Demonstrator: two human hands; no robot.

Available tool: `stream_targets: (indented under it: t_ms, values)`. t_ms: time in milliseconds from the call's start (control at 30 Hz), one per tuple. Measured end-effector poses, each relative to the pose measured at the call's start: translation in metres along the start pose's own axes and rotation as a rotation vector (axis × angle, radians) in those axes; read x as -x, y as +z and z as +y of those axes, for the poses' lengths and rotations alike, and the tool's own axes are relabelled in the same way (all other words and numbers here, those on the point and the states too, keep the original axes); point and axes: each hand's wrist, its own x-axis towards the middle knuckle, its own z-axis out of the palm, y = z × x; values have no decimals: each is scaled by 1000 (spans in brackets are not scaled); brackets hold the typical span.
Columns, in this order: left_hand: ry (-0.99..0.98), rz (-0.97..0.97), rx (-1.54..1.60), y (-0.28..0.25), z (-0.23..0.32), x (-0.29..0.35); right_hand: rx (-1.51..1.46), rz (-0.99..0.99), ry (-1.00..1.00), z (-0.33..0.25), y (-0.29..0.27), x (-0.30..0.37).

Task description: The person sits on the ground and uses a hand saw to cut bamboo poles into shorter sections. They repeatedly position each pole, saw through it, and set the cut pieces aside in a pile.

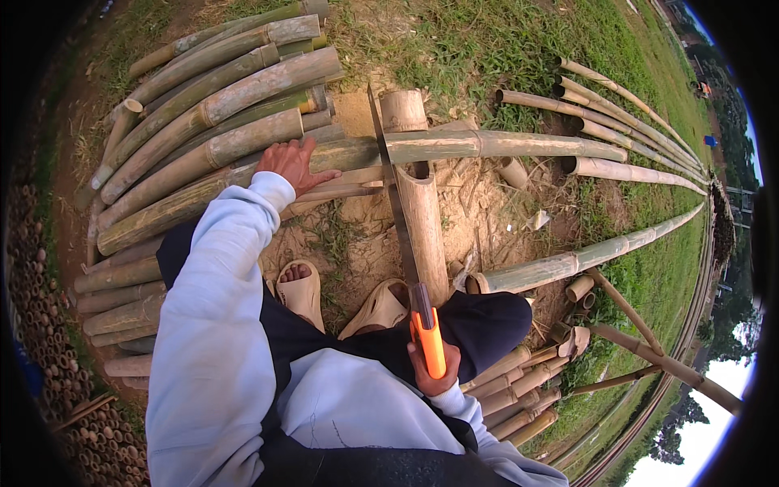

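Stacked poles (235, 101) crowd the left edge. The left grip (288, 165), loosely open, thumb spread, rests on one bamboo pole (527, 144) extending rightward. One saw (397, 207) crosses it, handle clasped by the right grip (439, 385), nearer the body; bare ground (479, 207) opens rightward.

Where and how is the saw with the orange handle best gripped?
Probably best to take the saw by its orange handle, coming from the person's near side, as the right hand does now. The handle points back toward the body, while the long, narrow blade reaches away across the bamboo pole; fingers should keep off the blade.
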Motion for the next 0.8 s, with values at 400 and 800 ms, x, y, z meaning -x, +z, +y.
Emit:
stream_targets:
  t_ms: [400, 800]
  values:
    - [8, -14, 1, -4, 1, -3, -162, 27, 58, 22, 25, -56]
    - [23, -50, 27, -3, 10, -8, -124, 40, -128, 19, 47, -154]
